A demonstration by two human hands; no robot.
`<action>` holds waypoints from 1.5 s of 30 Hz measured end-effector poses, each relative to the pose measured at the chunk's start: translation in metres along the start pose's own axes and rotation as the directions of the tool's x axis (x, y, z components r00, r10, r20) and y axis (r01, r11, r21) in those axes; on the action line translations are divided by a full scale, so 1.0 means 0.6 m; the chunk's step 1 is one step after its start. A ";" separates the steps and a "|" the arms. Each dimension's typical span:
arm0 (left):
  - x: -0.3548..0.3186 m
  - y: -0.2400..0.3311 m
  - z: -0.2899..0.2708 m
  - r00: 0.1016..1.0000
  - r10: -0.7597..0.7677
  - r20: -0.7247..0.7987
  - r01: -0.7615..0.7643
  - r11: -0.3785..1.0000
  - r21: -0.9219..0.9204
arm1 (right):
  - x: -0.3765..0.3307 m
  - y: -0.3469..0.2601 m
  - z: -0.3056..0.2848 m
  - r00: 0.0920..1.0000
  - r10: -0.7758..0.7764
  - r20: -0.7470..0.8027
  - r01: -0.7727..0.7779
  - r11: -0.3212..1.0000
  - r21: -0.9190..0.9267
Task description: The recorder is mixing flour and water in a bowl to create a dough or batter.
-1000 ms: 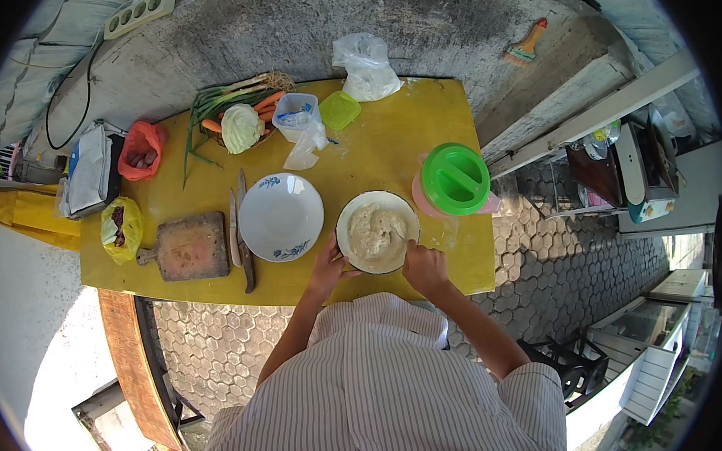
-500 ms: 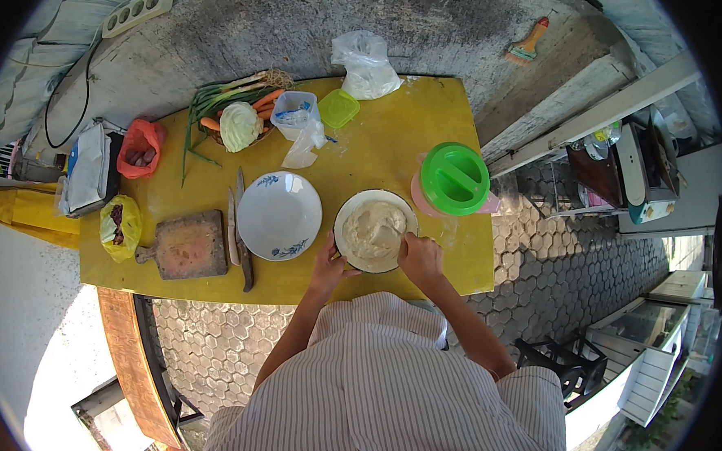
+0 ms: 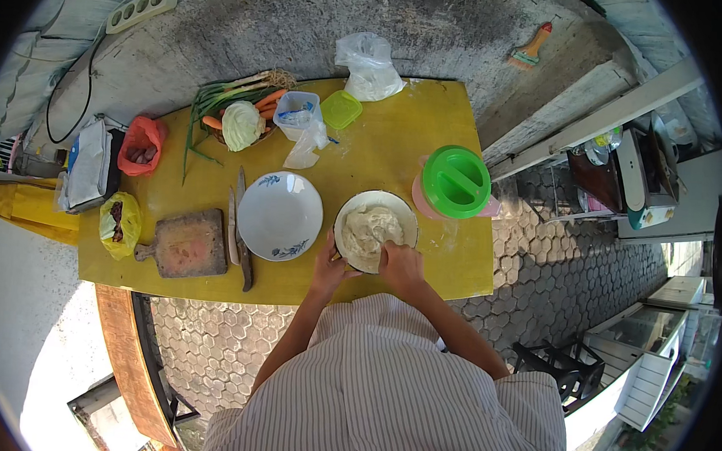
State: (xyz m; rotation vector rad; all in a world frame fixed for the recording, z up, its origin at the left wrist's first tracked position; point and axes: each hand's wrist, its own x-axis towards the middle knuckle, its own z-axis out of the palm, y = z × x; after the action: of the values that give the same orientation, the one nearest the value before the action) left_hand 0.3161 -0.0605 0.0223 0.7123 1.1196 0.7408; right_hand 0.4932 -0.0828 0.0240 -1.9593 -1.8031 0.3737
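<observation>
Yellow bag at table's left edge, red bag behind it, clear bags at back. Left hand grips bowl rim. Right hand curled, fingers pressed into pale lumpy dough, front centre.

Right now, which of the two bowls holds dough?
The right-hand bowl, gripped by both hands, holds pale dough; the white blue-patterned bowl beside it is empty.

Sunlit yellow table, grey concrete wall, hexagonal paving
</observation>
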 end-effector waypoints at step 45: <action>0.007 -0.009 0.009 0.998 0.041 -0.045 -0.041 0.999 -0.006 | 0.046 0.031 -0.118 0.849 -0.356 0.391 0.509 0.752 -0.419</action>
State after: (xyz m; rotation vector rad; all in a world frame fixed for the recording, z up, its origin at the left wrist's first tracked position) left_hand 0.3231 -0.0607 0.0174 0.7176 1.1455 0.7981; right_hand 0.5470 -0.0666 0.0785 -1.7547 -2.7077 0.0126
